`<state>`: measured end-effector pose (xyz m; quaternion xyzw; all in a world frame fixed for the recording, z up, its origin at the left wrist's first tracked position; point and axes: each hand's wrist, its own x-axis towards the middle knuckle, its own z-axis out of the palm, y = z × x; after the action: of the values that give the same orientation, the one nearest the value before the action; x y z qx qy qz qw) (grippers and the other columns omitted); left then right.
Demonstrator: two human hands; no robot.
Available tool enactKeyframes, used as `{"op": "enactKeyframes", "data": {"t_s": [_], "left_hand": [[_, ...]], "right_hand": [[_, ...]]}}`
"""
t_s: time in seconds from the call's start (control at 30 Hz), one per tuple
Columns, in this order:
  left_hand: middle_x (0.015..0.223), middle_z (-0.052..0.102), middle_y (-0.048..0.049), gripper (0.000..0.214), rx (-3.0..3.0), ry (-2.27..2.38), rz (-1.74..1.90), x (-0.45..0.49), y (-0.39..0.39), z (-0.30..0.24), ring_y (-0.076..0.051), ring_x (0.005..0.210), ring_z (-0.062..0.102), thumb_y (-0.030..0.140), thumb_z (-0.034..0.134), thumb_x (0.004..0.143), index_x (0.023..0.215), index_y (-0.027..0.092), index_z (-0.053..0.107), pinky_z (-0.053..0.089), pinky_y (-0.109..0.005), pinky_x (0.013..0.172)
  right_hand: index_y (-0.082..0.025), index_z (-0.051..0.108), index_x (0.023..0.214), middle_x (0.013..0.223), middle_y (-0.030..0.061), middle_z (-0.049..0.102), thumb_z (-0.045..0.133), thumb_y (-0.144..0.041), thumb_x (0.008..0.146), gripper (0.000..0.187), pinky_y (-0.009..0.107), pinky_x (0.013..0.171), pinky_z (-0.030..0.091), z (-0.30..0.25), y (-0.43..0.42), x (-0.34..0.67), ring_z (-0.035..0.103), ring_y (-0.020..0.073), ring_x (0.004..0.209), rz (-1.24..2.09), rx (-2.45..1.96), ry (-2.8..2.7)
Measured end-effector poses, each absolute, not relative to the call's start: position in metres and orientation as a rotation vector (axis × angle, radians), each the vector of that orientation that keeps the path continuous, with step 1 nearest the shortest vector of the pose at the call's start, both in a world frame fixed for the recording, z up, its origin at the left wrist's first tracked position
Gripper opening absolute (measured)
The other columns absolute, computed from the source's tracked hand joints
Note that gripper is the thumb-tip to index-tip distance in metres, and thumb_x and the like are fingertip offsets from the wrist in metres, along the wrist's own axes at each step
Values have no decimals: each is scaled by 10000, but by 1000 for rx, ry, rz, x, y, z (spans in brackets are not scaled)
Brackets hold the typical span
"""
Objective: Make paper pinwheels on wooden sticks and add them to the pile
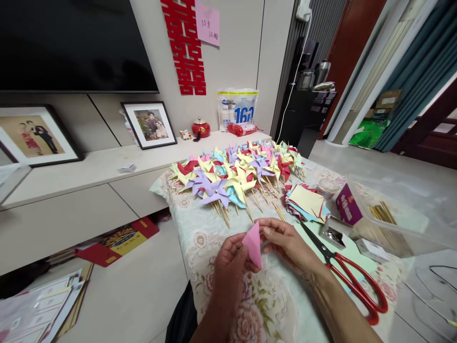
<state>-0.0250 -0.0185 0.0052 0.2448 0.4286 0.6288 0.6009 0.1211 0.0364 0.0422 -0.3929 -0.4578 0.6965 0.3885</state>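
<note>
A pink sheet of paper, folded into a triangle, is held above the flowered tablecloth. My left hand grips its left side between thumb and fingers. On the other side, my right hand has its fingers closed at the paper's upper right edge. Beyond my hands lies a big heap of paper pinwheels on wooden sticks, in purple, yellow, red, blue and pink. To the right of my right hand is a stack of cut paper pieces, and red-handled scissors lie with their blades toward the stack.
A clear plastic box with wooden sticks stands at the right, beside small boxes and a round container. Behind the table, a white cabinet carries framed photos, a red pot and a plastic bag.
</note>
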Motion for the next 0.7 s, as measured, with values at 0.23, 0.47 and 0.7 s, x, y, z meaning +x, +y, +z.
{"op": "enactKeyframes", "data": {"t_s": [0.23, 0.47, 0.7], "left_hand": [[678, 687, -7, 347, 530, 910, 1369, -21, -3, 13, -103, 505, 591, 330, 815, 723, 967, 125, 678, 479, -215, 479], [658, 677, -18, 351, 584, 910, 1322, -21, -5, 12, -121, 538, 593, 429, 748, 797, 973, 133, 680, 492, -231, 498], [869, 692, -41, 506, 735, 962, 1321, -16, -7, 5, -130, 594, 604, 348, 864, 645, 1055, 148, 643, 512, -224, 417]], "right_hand": [[-175, 739, 1049, 869, 47, 717, 833, -316, 759, 336, 246, 588, 479, 15, 28, 115, 605, 127, 650, 1940, -795, -917], [-181, 731, 1029, 808, 7, 686, 868, -274, 711, 358, 230, 576, 499, 19, 31, 114, 592, 116, 633, 1937, -813, -896], [-166, 688, 1115, 716, -8, 684, 910, -257, 635, 536, 228, 504, 442, 19, 30, 115, 577, 114, 541, 1882, -879, -840]]}}
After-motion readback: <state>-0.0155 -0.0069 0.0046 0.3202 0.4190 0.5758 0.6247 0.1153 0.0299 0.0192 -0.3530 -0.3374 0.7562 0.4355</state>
